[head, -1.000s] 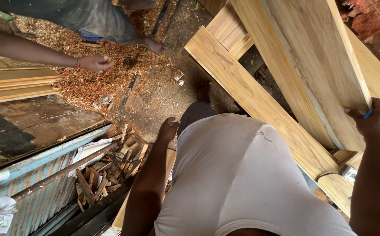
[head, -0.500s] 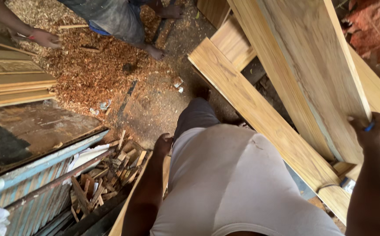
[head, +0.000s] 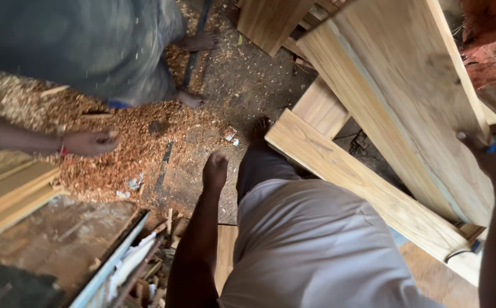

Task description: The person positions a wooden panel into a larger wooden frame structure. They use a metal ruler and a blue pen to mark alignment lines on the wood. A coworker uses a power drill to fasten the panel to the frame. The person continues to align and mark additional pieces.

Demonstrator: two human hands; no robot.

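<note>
The right hand (head: 490,153) has stayed gripping the leaning wooden plank (head: 407,91) beside a blue pencil (head: 494,146). Left of the plank, the left hand (head: 215,170) now hangs lower, fist closed, empty.

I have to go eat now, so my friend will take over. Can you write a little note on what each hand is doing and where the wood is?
Right hand: grip on the edge of the leaning wooden panel, a blue pen-like item between the fingers.
Left hand: a loose fist, holding nothing, hanging over the dirt floor.
Wooden frame lies below the panel.
Another person's hand rests in the wood shavings.
Done: panel held. Left: panel not yet set down.
</note>
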